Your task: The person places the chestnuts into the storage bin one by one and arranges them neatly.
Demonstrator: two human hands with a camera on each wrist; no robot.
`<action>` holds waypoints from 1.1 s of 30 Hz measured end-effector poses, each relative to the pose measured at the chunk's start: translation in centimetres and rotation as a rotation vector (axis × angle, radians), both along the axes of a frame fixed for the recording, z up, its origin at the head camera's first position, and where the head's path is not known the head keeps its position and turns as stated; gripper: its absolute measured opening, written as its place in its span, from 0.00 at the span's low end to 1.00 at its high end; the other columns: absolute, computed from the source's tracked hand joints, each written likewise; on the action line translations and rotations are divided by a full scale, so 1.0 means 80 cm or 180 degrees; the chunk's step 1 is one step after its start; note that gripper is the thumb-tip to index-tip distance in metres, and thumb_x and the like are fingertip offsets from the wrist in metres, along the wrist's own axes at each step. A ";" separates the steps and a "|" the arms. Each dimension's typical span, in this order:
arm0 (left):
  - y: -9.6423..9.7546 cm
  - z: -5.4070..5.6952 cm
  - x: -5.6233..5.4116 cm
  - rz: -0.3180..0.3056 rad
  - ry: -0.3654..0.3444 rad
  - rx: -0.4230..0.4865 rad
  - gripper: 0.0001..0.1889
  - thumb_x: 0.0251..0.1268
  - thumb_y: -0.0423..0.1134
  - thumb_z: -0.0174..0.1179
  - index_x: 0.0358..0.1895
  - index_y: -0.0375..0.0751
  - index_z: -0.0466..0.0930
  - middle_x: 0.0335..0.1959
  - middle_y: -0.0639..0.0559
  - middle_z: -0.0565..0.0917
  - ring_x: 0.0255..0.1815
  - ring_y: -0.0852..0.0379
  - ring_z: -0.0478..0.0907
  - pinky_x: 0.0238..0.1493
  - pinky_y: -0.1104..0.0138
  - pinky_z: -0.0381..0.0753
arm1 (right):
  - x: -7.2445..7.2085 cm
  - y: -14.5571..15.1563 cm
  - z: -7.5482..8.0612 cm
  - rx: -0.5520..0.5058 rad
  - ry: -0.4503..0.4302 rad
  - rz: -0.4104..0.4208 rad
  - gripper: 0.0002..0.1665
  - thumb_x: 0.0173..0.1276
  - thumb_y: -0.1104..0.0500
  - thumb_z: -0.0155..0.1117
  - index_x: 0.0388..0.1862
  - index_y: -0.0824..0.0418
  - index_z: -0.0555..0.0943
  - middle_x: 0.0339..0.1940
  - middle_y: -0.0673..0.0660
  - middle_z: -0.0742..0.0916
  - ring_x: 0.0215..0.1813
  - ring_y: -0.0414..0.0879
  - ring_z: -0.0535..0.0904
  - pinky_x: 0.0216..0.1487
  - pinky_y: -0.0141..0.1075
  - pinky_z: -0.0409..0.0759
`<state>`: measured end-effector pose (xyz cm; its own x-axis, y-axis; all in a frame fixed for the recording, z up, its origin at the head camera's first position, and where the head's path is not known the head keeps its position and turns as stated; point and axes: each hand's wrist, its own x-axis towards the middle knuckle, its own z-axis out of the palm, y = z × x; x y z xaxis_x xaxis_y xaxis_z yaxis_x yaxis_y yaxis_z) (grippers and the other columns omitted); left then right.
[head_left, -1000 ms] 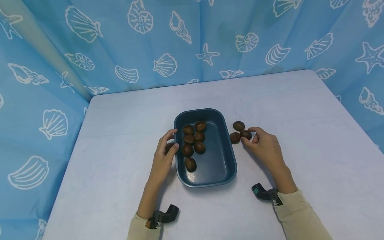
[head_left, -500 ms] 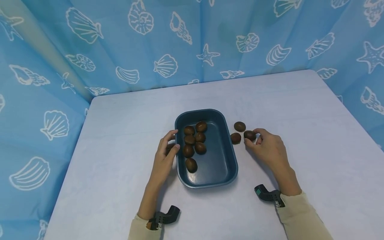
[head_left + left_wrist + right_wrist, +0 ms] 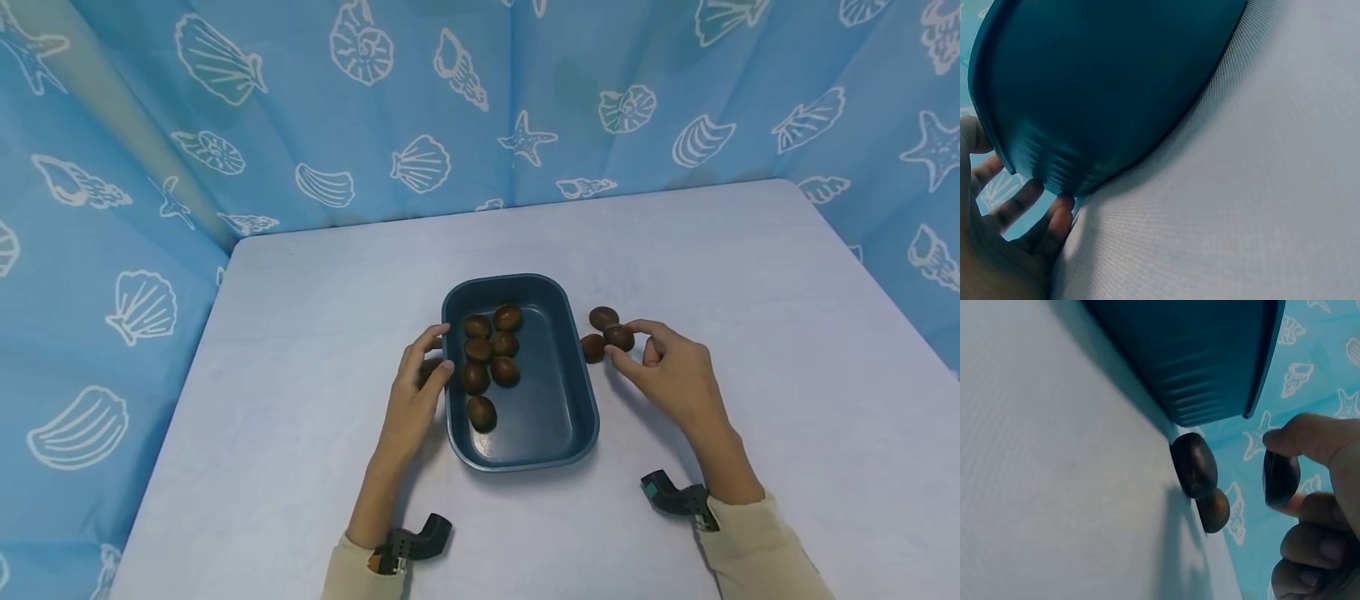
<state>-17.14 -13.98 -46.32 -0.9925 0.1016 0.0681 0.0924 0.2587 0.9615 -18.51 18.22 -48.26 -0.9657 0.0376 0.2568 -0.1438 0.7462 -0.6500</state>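
My right hand (image 3: 678,371) pinches a dark brown chestnut (image 3: 618,337) between thumb and index finger. In the right wrist view that chestnut (image 3: 1280,477) is raised off the cloth, with the other fingers curled below. Two more chestnuts, one at the back (image 3: 603,317) and one beside the tray (image 3: 592,348), lie on the table. The dark blue tray (image 3: 551,417) holds several chestnuts (image 3: 505,372) in its left half. Against the tray's left side rests my left hand (image 3: 412,396). The left wrist view shows its spread fingers (image 3: 1019,203) touching the tray's outer wall (image 3: 1104,94).
A white cloth (image 3: 315,333) covers the table. Blue curtains (image 3: 465,100) with white shell prints hang behind and at both sides. Each wrist wears a black camera mount, the left one (image 3: 420,540) and the right one (image 3: 675,496).
My right hand has drawn a chestnut slightly away from the other two, then lifted it off the cloth. The left hand stays at the tray's side; the view has shifted slightly.
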 end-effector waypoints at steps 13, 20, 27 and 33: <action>-0.001 0.003 0.001 -0.0026 0.0049 0.0025 0.25 0.77 0.35 0.49 0.74 0.45 0.66 0.66 0.39 0.69 0.64 0.39 0.72 0.66 0.49 0.70 | 0.019 -0.022 0.020 -0.0114 0.0258 0.0451 0.23 0.62 0.52 0.75 0.53 0.60 0.83 0.15 0.45 0.67 0.16 0.38 0.61 0.18 0.33 0.62; -0.002 0.001 0.000 -0.0017 0.0049 0.0021 0.25 0.77 0.36 0.49 0.74 0.45 0.66 0.66 0.37 0.69 0.64 0.40 0.73 0.65 0.49 0.70 | 0.027 -0.040 0.032 -0.0101 0.0335 0.0730 0.21 0.62 0.53 0.75 0.52 0.57 0.82 0.15 0.43 0.66 0.17 0.36 0.60 0.18 0.32 0.60; -0.001 0.002 0.001 -0.0006 0.0032 -0.0013 0.25 0.77 0.35 0.49 0.74 0.46 0.66 0.65 0.38 0.69 0.63 0.41 0.74 0.65 0.49 0.71 | 0.030 -0.058 0.033 0.0006 0.0378 0.1056 0.21 0.60 0.55 0.77 0.51 0.55 0.83 0.15 0.40 0.65 0.17 0.34 0.59 0.18 0.31 0.62; -0.001 0.002 0.001 0.0028 0.0033 -0.0036 0.24 0.77 0.37 0.49 0.74 0.47 0.66 0.65 0.40 0.70 0.63 0.41 0.74 0.65 0.49 0.71 | 0.028 -0.076 0.036 0.0284 0.0468 0.1284 0.21 0.58 0.54 0.78 0.49 0.56 0.84 0.15 0.39 0.65 0.17 0.32 0.59 0.18 0.30 0.63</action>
<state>-17.09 -14.06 -46.17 -0.9926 0.0936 0.0774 0.1001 0.2705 0.9575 -16.23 12.14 -45.37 -0.8515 -0.3637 0.3777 -0.5213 0.6638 -0.5363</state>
